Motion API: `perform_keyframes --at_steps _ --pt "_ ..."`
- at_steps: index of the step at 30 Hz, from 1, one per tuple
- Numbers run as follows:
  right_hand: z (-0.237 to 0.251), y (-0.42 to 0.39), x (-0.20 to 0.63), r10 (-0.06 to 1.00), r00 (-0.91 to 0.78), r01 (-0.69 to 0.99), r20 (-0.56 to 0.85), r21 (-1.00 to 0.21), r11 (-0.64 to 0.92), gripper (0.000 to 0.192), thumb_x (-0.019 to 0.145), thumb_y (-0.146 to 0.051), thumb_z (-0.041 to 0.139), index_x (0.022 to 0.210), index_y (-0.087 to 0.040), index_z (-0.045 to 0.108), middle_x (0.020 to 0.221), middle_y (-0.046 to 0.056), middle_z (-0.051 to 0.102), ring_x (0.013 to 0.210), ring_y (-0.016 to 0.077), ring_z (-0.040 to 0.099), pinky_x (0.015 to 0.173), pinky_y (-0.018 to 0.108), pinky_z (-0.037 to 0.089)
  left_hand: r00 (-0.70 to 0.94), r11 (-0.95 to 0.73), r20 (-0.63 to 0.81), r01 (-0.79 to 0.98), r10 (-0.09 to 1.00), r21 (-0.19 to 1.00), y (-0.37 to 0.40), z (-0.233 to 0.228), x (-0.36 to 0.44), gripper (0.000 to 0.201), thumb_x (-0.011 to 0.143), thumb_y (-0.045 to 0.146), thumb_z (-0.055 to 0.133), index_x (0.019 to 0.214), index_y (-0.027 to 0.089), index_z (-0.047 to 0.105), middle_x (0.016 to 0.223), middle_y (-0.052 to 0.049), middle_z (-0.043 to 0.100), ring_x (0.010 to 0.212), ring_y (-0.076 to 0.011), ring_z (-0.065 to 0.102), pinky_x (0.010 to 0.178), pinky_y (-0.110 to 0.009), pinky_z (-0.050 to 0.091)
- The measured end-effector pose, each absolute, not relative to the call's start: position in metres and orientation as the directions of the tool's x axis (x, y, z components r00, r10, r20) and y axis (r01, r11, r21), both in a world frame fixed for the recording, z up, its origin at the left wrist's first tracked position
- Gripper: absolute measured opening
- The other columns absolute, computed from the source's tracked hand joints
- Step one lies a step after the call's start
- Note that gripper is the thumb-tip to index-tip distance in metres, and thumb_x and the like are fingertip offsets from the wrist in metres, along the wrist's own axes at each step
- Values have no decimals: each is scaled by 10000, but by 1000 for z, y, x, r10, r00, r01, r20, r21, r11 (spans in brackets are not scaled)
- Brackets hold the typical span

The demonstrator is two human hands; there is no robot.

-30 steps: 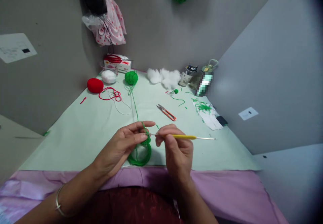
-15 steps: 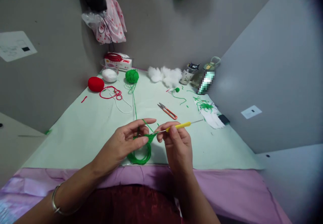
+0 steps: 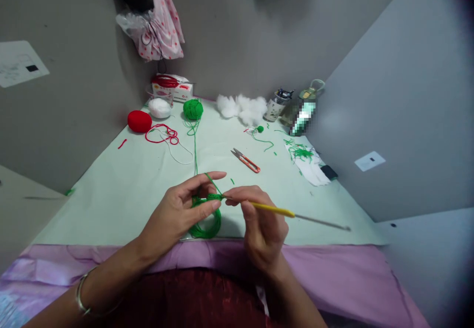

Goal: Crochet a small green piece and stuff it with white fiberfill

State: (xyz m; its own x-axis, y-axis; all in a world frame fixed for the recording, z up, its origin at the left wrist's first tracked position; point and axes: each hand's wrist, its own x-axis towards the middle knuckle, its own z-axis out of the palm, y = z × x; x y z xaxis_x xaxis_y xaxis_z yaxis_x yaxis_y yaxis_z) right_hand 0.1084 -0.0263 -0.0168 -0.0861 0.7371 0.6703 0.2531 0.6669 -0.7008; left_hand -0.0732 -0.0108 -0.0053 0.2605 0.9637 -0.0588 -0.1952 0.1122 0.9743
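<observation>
Green crochet, pinched in left grip, yellow hook, clamped in right grip

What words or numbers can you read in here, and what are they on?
No text can be read for certain.
White box: red and dark print, too small and blurred.
Left wall's paper: faint marks, too blurred.
Right wall's paper: a dark patch; no words readable.
Cup: dark marks, maybe just a pattern.
Bottle: partly pixelated, hiding any label there.

The right hand holds a yellow hook, seemingly touching green crochet in the left hand.
</observation>
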Motion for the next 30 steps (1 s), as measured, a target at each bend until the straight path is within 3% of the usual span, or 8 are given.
perform_keyframes --at_steps 5,8,12,17,22,25,28,30 --pt "-32 -29 105 583 -198 495 788 -433 753 406 983 -84 594 1300 -318 689 1078 65 772 978 222 734 805 376 621 176 61 -19 -233 984 970 -15 -7 -66 433 830 250 848 1252 324 782 907 24 642 912 -141 597 857 -239 468" --pt "-39 -29 102 510 -217 585 832 -307 751 523 925 -53 679 1341 -369 686 1141 65 757 1043 244 732 834 388 630 279 230 -117 -417 953 879 -15 -9 -64 547 804 291 875 1334 293 736 916 9 673 865 -139 614 800 -234 485" --pt "-34 -25 101 583 -27 386 812 -530 755 348 990 -86 587 1217 -299 741 1034 57 752 930 208 719 768 364 616 414 435 -230 -516 881 738 -10 -9 -67 577 811 301 860 1364 213 716 851 -10 686 781 -135 609 735 -234 477" --pt "-21 -16 99 792 86 -24 604 -794 608 224 1031 -163 564 1008 -251 769 906 21 726 737 144 664 674 308 564 334 321 -163 -501 928 803 -9 -9 -68 492 828 270 849 1311 266 755 912 -3 716 851 -127 621 784 -219 470" --pt "-27 -16 95 748 8 111 664 -744 659 251 1013 -118 593 1103 -271 771 967 32 769 913 177 717 774 325 592 312 219 -82 -434 946 874 -13 -13 -63 388 836 280 864 1219 310 806 956 -2 746 937 -136 651 866 -222 487" --pt "-34 -20 94 637 -53 339 769 -586 736 338 983 -68 620 1221 -269 752 1068 65 750 967 188 718 810 337 602 244 202 -92 -474 965 857 -13 -14 -59 442 813 276 891 1242 326 794 885 25 720 863 -102 638 815 -187 489" --pt "-37 -21 96 533 -120 465 838 -427 775 408 956 -51 649 1292 -267 731 1150 93 736 1028 213 709 822 353 598 341 355 -183 -558 922 750 -11 -13 -59 502 786 293 908 1271 279 781 897 3 737 856 -106 659 804 -182 508" --pt "-34 -21 98 591 -39 390 806 -532 751 352 972 -66 627 1228 -271 754 1060 70 750 958 204 706 782 348 587 419 460 -238 -580 876 673 -9 -12 -60 476 781 278 899 1241 216 796 916 -27 750 860 -119 674 824 -196 529"
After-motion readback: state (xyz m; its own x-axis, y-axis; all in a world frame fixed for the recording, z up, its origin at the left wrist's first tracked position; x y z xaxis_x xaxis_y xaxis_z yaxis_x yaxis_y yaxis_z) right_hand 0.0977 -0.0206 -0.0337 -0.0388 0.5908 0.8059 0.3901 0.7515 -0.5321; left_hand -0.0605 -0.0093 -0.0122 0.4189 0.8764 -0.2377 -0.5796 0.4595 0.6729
